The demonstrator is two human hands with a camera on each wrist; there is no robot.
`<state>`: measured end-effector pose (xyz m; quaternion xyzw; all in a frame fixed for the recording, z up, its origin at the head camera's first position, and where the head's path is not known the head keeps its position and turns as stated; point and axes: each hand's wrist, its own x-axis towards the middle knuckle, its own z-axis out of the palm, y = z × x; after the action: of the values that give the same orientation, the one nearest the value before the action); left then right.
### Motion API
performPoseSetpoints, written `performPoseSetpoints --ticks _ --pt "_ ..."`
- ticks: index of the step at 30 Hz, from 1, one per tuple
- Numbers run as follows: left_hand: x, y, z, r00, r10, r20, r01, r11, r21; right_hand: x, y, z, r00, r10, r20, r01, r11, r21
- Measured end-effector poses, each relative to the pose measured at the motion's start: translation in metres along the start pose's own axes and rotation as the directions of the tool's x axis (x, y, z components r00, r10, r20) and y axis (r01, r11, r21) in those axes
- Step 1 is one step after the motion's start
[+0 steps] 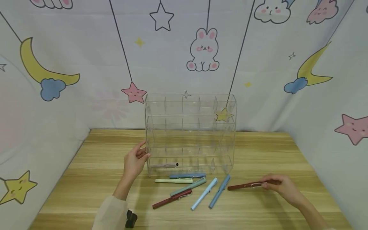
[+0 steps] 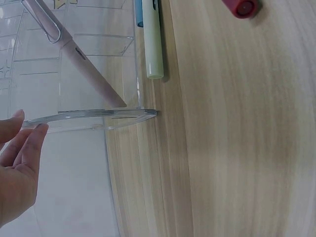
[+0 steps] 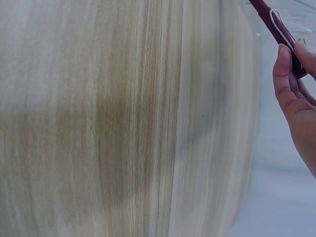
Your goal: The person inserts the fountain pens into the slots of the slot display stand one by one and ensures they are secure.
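Note:
A clear acrylic rack (image 1: pixel 189 124) with stepped, divided tiers stands at the back of the table. My left hand (image 1: pixel 134 163) grips its left side panel between thumb and fingers, as the left wrist view also shows. A pale pinkish pen (image 2: pixel 89 69) lies aslant in the bottom tier. Off to the right of the rack, my right hand (image 1: pixel 283 188) holds a dark red pen (image 1: pixel 242 186) near one end, pinched between thumb and fingers, with its silver clip (image 3: pixel 280 24) showing. The other end points left toward the rack.
Several pens lie before the rack: blue (image 1: pixel 187 176), pale green (image 1: pixel 173 181), grey-green (image 1: pixel 188 187), dark red (image 1: pixel 172 198), light blue (image 1: pixel 204 194) and another blue pen (image 1: pixel 219 191). A small black object (image 1: pixel 131 219) is beside the left sleeve. A printed curtain (image 1: pixel 172 64) hangs behind.

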<state>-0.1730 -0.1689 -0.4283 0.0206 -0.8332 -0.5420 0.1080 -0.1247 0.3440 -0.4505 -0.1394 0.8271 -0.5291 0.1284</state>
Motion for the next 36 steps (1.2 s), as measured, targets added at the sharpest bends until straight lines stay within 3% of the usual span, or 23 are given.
performPoseSetpoints --ticks 6,14,22,31,36 --pt "0.0 0.001 0.0 1.0 0.004 -0.003 -0.004 1.0 -0.002 -0.001 -0.001 -0.001 0.996 -0.074 0.043 0.072 0.997 0.04" --pt "-0.001 0.002 0.0 1.0 0.004 -0.001 -0.004 1.0 -0.003 -0.003 -0.008 -0.001 0.995 -0.096 -0.042 0.092 0.993 -0.08" --pt "-0.002 0.002 0.0 1.0 0.014 -0.005 -0.014 1.0 -0.002 0.0 -0.023 -0.002 0.98 -0.165 -0.113 0.157 0.985 -0.076" --pt "-0.001 0.002 -0.001 1.0 -0.001 0.005 0.001 1.0 0.001 0.01 -0.048 0.006 0.979 -0.114 -0.17 0.107 0.993 -0.055" --pt "-0.001 0.002 0.0 1.0 0.002 0.003 -0.002 1.0 0.007 0.02 -0.057 0.016 0.973 -0.14 -0.186 0.13 0.989 -0.064"
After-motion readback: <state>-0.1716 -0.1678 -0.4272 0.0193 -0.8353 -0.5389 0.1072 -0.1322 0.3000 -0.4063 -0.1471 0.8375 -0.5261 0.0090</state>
